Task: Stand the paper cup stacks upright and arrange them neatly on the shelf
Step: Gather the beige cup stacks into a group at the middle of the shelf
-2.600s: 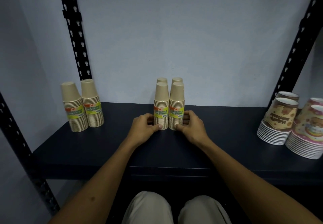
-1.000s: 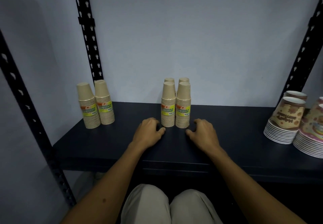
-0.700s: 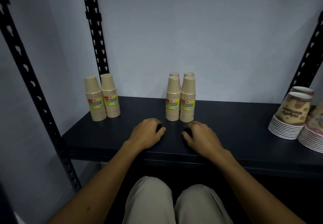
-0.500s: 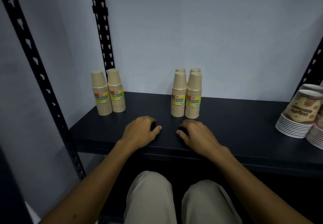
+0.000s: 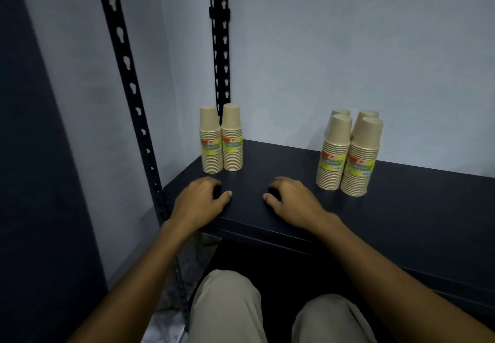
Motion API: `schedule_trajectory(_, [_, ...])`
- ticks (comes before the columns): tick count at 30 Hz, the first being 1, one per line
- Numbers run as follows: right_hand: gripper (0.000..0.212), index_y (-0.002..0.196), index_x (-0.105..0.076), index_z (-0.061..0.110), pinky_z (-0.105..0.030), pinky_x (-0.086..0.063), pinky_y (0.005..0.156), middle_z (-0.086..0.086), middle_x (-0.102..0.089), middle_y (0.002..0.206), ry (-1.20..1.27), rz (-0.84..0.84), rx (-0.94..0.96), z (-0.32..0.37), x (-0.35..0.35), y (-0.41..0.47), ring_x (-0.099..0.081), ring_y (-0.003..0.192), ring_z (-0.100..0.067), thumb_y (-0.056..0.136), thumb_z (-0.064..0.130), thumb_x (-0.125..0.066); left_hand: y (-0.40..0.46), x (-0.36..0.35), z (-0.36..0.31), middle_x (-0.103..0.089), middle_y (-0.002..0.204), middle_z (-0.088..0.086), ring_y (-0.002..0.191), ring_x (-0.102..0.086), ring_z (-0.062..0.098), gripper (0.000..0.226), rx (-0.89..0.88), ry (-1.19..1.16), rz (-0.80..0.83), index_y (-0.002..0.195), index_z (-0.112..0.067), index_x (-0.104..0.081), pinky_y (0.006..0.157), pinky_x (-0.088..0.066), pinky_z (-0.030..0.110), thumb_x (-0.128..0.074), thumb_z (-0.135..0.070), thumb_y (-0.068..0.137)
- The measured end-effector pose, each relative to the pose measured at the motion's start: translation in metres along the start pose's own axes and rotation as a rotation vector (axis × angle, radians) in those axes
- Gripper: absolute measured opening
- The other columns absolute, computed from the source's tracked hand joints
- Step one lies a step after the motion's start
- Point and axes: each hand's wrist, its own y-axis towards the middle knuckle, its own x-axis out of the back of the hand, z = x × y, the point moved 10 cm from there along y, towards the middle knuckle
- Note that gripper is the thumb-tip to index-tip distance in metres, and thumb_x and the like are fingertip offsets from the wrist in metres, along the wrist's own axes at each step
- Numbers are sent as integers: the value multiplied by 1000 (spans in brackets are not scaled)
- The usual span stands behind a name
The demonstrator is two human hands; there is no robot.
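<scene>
Left hand: my left hand (image 5: 199, 202) lies palm down near the front edge of the shelf (image 5: 401, 208), fingers loosely bent, its grip released and holding nothing.
Right hand: my right hand (image 5: 292, 201) rests the same way beside it, grip released, thumb pointing toward the left hand.
Pair of cup stacks: the pair of cup stacks (image 5: 221, 139) stands upright just beyond my left hand, at the shelf's left end, the two touching side by side; no finger reaches them.
Group of four stacks: the group of four stacks (image 5: 348, 152) stands upright past my right hand and off to its right, two in front, two behind, packed close.
Surface: I see a dark, matte shelf board.
Room: a pale wall (image 5: 348, 48) lies behind; two black slotted posts (image 5: 219, 48) rise at the left.
Labels: each front stack wears a yellow-green and orange band; I think it reads "DISPOSABLE", but the print is blurred.
</scene>
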Motion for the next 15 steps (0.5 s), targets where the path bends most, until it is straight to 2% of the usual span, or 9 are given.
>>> schedule_trajectory(7, [32,92,-61,11,-43,-46,89,-4,-60,100,41,58,-57,11,-23,57,-57,95,-22,92,42,-52,21,11,38,-66,107,7,91,-59,21,39,124,-26,-23,107,-8,-63,76,-50,36,-59,-42,88])
schedule_trajectory(9, [35,105,-62,12,-41,-47,91,-5,-61,109,133,49,-96,9,-26,70,-58,102,-23,89,42,-58,29,11,43,-66,109,7,94,-59,23,39,156,-65,-31,111,-8,-61,78,-49,34,-61,-39,87])
schedule_trajectory(12, [70,139,-43,10,-39,-45,99,-8,-52,137,252,30,-154,5,-30,88,-50,124,-25,83,43,-67,41,13,49,-63,119,6,104,-59,24,47,194,-200,-55,123,-11,-55,81,-48,30,-67,-36,85])
schedule_trajectory(15, [83,143,-36,10,-39,-45,99,-9,-46,143,286,-12,-176,4,-31,105,-47,128,-25,77,44,-73,54,12,59,-54,135,10,120,-54,25,71,252,-347,-59,140,-9,-41,88,-43,28,-72,-34,81])
